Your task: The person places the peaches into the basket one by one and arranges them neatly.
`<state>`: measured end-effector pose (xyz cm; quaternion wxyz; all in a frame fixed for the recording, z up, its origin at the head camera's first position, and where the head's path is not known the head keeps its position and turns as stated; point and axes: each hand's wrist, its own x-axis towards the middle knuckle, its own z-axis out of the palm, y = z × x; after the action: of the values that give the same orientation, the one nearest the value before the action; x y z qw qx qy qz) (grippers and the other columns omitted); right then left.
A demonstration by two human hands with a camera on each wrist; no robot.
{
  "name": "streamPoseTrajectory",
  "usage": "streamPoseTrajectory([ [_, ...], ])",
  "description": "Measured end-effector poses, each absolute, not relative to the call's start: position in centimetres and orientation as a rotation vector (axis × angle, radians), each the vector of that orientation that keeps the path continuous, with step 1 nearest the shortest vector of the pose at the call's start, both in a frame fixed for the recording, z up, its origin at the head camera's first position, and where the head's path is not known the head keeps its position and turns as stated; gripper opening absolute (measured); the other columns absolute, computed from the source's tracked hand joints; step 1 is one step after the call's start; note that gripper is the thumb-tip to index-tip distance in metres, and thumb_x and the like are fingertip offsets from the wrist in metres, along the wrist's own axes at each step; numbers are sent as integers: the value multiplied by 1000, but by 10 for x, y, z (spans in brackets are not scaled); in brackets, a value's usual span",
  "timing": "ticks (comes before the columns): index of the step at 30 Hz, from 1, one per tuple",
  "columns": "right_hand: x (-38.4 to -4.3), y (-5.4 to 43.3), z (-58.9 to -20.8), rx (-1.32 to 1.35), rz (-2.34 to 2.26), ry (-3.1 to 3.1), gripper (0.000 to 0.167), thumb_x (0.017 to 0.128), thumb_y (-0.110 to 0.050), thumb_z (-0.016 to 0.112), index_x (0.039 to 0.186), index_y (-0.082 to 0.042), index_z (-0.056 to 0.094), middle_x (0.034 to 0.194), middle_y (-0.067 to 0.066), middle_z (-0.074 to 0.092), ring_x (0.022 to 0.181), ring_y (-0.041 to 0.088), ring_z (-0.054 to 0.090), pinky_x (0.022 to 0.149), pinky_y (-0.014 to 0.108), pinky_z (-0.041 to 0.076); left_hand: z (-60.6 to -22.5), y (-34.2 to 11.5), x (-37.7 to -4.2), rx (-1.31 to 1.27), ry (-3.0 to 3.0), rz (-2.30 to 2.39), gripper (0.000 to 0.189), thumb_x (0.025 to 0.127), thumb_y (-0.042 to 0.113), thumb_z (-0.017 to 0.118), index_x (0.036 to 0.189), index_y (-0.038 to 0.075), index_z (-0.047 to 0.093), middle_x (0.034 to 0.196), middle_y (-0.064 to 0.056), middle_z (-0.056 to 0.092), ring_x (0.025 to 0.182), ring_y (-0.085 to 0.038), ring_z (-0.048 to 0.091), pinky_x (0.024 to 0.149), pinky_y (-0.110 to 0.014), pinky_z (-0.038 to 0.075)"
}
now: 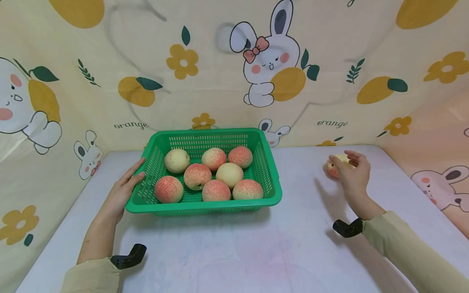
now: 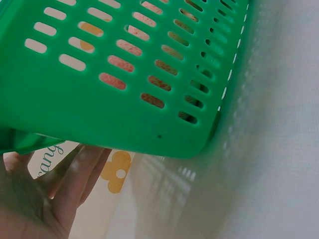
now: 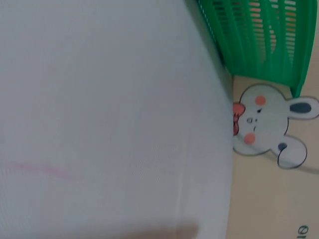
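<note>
A green plastic basket (image 1: 220, 206) with slotted walls stands on the table and holds several peaches (image 1: 198, 176), some pale yellow, others blushed red. My left hand (image 1: 119, 195) rests against the basket's left end, its fingers long and fairly straight at the rim. From the left wrist, that hand (image 2: 55, 194) shows below the basket's wall (image 2: 99, 114). Off to the right, my right hand (image 1: 353, 179) holds one more yellow-and-red peach (image 1: 332, 169) between thumb and fingers, partly covering it. In the right wrist view only a blurred bit of skin shows at the bottom edge.
The table (image 1: 220, 252) has a pale cloth top. Behind it hangs a cream backdrop (image 1: 220, 97) printed with rabbits, oranges and flowers, close behind the basket. Each wrist carries a black camera mount, the left one (image 1: 129, 257) and the right one (image 1: 347, 228).
</note>
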<state>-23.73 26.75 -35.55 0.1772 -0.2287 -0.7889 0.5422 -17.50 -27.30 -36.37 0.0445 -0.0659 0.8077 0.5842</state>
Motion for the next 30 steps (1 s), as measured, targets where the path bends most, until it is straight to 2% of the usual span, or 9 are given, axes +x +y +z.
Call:
streamPoseTrajectory([
  [3,-239,272,-358,-675,1500,-2261,68,84,-40,71,141,-16,42,142,3,33,137,19,24,113,37,21,-364,-273,-175,-195,2470,1785,58,102,43,39,153,36,14,162,-4,1,147,-34,-2,111,-64,9],
  [6,-240,278,-362,-669,1484,-2298,79,84,-42,70,148,-17,32,155,9,19,143,23,15,116,42,14,-363,-273,-174,-195,2471,1786,58,102,43,39,153,36,14,162,-4,1,147,-34,-2,111,-65,9],
  [19,-247,292,-371,-675,1519,-2395,95,84,-46,69,156,-20,12,162,8,6,148,24,2,119,42,8,-364,-273,-174,-190,2475,1794,58,102,43,40,153,36,14,162,-3,1,147,-34,-3,110,-67,7],
  [23,-251,295,-374,-700,1533,-2416,97,84,-47,68,156,-19,9,161,14,5,148,29,5,118,44,12,-364,-273,-174,-194,2480,1792,58,102,43,40,153,36,15,162,-4,1,147,-34,-2,110,-66,7],
  [30,-254,295,-378,-752,1584,-2405,93,84,-46,67,155,-18,15,159,15,14,141,27,22,115,40,24,-364,-273,-175,-197,2478,1790,58,102,43,39,153,36,15,162,-3,1,147,-34,-3,110,-67,6],
])
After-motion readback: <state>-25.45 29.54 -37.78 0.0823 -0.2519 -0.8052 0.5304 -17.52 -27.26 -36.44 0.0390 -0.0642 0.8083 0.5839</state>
